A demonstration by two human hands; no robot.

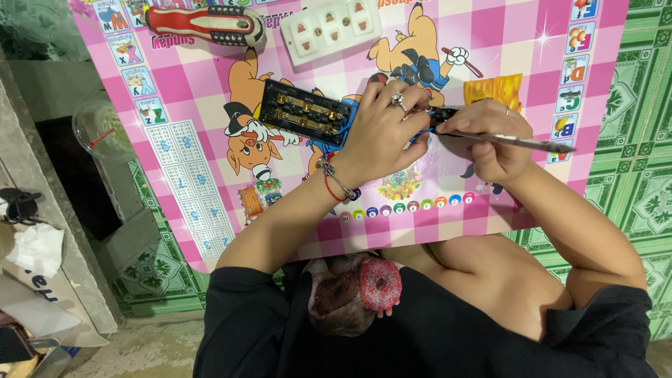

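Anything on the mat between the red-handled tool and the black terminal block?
Nothing: head view shows bare pink mat between the red-handled tool and black terminal block.

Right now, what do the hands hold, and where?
The right hand holds a screwdriver by its handle end; the left hand grips the black socket strip's end.

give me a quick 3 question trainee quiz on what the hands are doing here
1. True or false: the left hand steadies the black terminal block on the pink mat.
2. What does the right hand hold? A) a slim metal tool B) a cup C) a roll of tape
3. Fill in: the red-handled tool lies at the mat's top edge, beside a ____ socket plate.

Key: 1 true; 2 A, the slim metal tool; 3 white.
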